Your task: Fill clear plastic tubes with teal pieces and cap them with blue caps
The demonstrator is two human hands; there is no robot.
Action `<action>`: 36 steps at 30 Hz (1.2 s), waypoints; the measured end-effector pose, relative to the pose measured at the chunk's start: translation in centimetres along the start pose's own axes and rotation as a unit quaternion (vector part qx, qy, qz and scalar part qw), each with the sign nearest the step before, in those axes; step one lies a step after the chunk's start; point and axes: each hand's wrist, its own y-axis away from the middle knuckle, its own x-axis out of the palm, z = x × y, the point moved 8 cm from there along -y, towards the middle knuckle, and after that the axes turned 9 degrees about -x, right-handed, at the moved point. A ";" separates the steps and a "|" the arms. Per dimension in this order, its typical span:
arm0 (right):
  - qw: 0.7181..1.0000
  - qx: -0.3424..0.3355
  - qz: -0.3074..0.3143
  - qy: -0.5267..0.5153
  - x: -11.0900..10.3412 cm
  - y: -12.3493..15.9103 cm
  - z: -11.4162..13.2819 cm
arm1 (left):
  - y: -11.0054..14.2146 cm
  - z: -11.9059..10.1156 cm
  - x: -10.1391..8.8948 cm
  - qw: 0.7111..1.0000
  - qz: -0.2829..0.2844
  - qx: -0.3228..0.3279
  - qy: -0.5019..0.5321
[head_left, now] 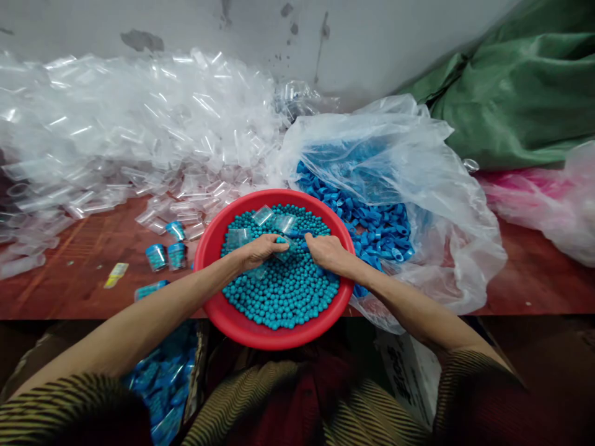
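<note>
A red basin (273, 342) full of small teal balls (279, 310) stands at the table's front edge. Over it, my left hand (261, 251) is closed around a clear plastic tube (284, 253) with teal balls in it. My right hand (329, 254) is just to the right, its fingers pinched on a small blue cap (305, 244), mostly hidden by the fingers. Several clear tubes lie on the balls near my hands, among them one clear tube (263, 215) at the back and another clear tube (238, 238) at the left.
A big heap of clear tubes (162, 118) covers the back left. Blue caps (372, 229) spill from a clear plastic bag (446, 204) at right. Left of the basin are filled tubes (157, 257) and a yellow wrapper (116, 274). Below the table sits a box of filled tubes (162, 390).
</note>
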 end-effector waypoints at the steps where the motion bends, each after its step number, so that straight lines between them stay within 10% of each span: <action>1: 1.000 -0.003 -0.001 0.000 -0.1 -0.2 -0.1 | 0.3 0.2 -0.2 1.000 -0.008 -0.003 0.005; 6: 0.985 -0.031 -0.092 -0.140 -1.8 -0.6 -0.4 | 1.4 1.0 -0.8 0.998 -0.022 -0.048 0.028; 11: 0.900 -0.041 -0.086 -0.426 -0.7 -1.0 0.7 | 2.0 0.8 0.0 0.996 0.010 -0.056 0.063; 17: 0.927 -0.188 -0.196 -0.259 -1.9 0.1 3.0 | 2.6 0.7 0.3 0.996 -0.033 -0.019 0.083; 36: 0.923 -0.106 -0.144 -0.340 -2.3 0.0 2.4 | 4.5 -0.6 1.6 0.991 -0.067 0.117 0.019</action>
